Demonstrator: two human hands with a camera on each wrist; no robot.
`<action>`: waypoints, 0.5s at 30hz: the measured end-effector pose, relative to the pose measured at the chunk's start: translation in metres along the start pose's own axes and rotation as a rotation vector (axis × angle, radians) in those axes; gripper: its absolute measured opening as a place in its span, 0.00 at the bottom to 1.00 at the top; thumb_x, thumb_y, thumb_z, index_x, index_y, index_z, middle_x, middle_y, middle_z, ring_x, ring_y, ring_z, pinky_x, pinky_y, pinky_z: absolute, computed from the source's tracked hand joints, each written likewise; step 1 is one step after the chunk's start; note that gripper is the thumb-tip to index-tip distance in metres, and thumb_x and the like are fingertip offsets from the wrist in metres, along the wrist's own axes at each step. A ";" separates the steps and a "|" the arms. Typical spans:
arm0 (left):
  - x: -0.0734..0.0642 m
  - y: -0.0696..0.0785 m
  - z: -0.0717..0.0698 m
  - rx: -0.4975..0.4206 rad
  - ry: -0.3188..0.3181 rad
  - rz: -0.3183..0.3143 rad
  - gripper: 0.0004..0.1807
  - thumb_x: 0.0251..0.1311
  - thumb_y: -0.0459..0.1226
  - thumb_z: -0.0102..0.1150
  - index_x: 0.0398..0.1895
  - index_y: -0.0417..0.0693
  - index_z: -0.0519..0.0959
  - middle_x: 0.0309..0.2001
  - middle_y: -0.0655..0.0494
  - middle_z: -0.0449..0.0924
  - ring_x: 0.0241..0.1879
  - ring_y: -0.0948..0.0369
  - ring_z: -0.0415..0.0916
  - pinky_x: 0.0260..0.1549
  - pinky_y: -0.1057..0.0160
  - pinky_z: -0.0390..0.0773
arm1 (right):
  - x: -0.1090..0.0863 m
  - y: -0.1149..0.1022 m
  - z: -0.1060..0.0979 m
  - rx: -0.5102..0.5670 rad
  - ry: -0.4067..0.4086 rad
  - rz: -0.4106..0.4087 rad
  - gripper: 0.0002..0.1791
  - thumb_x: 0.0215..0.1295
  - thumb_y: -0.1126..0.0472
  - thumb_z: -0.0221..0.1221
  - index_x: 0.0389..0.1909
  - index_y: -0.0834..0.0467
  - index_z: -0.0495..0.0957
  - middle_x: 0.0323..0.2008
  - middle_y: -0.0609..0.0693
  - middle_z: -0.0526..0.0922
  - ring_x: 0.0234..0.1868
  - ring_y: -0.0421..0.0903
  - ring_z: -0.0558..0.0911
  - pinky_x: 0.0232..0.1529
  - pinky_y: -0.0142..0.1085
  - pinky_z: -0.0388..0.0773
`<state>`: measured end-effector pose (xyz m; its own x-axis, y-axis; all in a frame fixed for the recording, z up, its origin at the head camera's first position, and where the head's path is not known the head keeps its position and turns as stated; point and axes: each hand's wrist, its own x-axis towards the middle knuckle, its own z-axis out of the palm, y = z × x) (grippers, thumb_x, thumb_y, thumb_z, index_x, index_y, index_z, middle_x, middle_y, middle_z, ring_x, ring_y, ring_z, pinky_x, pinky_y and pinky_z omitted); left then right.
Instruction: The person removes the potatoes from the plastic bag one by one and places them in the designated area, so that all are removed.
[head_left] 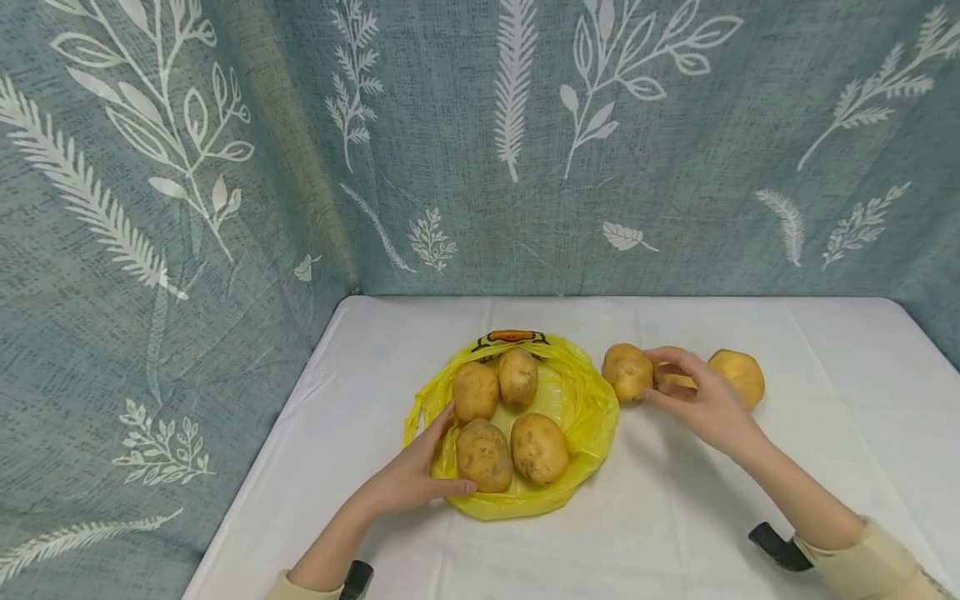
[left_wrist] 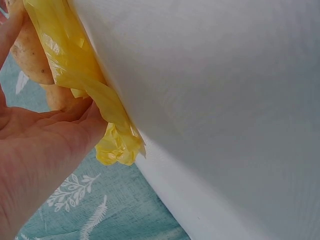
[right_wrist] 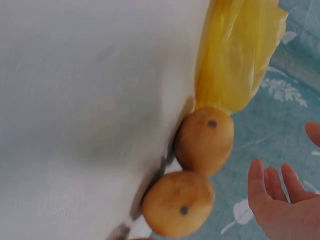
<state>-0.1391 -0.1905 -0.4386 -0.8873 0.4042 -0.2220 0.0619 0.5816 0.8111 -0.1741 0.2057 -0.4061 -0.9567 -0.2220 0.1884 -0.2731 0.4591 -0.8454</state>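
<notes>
Several potatoes sit inside a yellow plastic bag whose mouth is spread wide. My left hand is at the bag's left rim, fingers extended and thumb apart along the front edge. In the left wrist view the thumb is partly covered by the yellow plastic. My right hand hovers at the loose potatoes right of the bag, its fingers spread. One loose potato lies against the bag, a second beside it is partly hidden by the hand, and a third lies farther right.
A white cloth covers the table. Behind it and at the left hangs a blue-green curtain with white leaf prints. Black straps show at both wrists.
</notes>
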 end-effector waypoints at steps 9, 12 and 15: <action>0.001 0.000 0.000 0.004 -0.005 -0.001 0.62 0.52 0.48 0.72 0.79 0.49 0.36 0.77 0.42 0.42 0.75 0.45 0.39 0.69 0.39 0.44 | 0.002 -0.004 0.018 0.055 -0.072 -0.005 0.28 0.63 0.62 0.65 0.63 0.63 0.71 0.61 0.59 0.72 0.58 0.55 0.74 0.54 0.42 0.77; 0.001 0.000 0.000 0.007 -0.003 0.003 0.62 0.52 0.48 0.72 0.79 0.49 0.36 0.77 0.42 0.42 0.75 0.45 0.39 0.69 0.39 0.44 | 0.003 -0.004 0.025 0.065 -0.089 -0.012 0.28 0.63 0.62 0.66 0.62 0.63 0.70 0.60 0.59 0.73 0.57 0.55 0.74 0.53 0.45 0.77; 0.001 0.000 0.000 0.009 -0.004 0.002 0.62 0.52 0.48 0.72 0.79 0.49 0.36 0.77 0.43 0.42 0.75 0.46 0.39 0.69 0.39 0.44 | 0.003 -0.006 0.033 0.085 -0.111 -0.019 0.29 0.62 0.62 0.66 0.62 0.63 0.70 0.60 0.59 0.73 0.57 0.56 0.75 0.54 0.45 0.77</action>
<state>-0.1399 -0.1898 -0.4392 -0.8853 0.4083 -0.2225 0.0678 0.5867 0.8070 -0.1719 0.1741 -0.4169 -0.9331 -0.3258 0.1522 -0.2767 0.3802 -0.8826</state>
